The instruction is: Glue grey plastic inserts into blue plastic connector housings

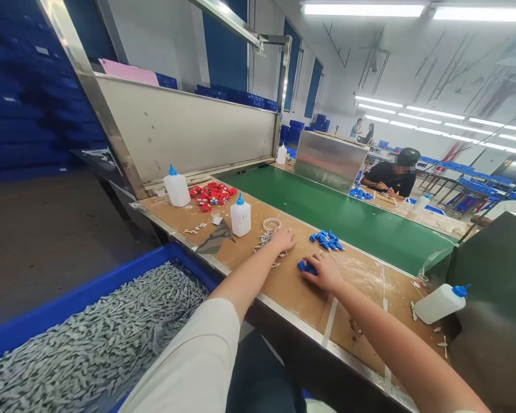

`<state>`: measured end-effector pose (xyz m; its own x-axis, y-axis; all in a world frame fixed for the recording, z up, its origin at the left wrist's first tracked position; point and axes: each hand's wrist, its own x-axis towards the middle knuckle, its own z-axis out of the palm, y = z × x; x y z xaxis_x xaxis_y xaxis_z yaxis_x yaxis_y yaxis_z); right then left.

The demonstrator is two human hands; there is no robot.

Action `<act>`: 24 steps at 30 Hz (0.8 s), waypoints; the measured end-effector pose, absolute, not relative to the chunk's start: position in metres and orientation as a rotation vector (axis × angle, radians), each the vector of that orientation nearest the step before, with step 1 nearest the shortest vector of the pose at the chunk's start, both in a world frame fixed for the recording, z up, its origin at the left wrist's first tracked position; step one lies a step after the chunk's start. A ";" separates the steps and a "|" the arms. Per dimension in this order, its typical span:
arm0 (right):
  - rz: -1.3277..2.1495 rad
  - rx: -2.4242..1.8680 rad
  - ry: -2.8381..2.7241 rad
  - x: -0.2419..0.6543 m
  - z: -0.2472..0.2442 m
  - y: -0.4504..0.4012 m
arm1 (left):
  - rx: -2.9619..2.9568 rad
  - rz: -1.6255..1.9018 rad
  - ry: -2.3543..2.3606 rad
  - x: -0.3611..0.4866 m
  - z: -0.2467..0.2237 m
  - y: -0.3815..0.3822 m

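Observation:
My left hand [282,240] lies over a small pile of grey parts [265,240] on the brown tabletop, its fingers stretched out and apart. A white ring [272,224], like a roll of tape, is just beyond it. Lower and to the right, my right hand [325,272] curls its fingers around small blue plastic pieces [306,267] at the table surface; part of them is hidden under the fingers. Past that hand sits a loose heap of similar blue pieces [328,240].
A green conveyor belt [301,198] runs behind the work surface. White bottles with blue caps stand at left [177,189] and centre [241,217]; another bottle [439,304] leans at right. Red pieces [211,195] lie left. A blue bin [112,282] holds grey parts. Across sits a co-worker [395,179].

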<state>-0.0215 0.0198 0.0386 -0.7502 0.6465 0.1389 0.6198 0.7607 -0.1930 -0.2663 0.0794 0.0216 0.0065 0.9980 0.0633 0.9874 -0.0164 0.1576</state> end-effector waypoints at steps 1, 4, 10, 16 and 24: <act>0.201 -0.941 -2.805 -0.018 0.042 0.019 | 2.208 0.251 2.133 -0.265 0.021 0.077; 0.238 -0.801 -2.853 -0.002 0.051 0.018 | 2.299 0.278 2.040 -0.268 0.022 0.060; 0.340 -0.896 -2.634 0.014 0.052 0.037 | 2.287 0.370 2.044 -0.295 0.015 -0.002; 0.499 -1.092 -2.645 -0.074 0.042 0.088 | 2.046 0.426 2.288 -0.288 -0.008 -0.035; 0.543 -0.612 -2.994 -0.140 0.023 0.121 | 2.189 0.560 2.283 -0.318 -0.005 -0.037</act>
<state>-0.1398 0.1211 0.0231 -0.9215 0.3870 -0.0323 0.3737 0.8611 -0.3447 -0.3179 -0.0368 -0.0052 -0.0699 0.9553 0.2874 0.9799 0.0117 0.1993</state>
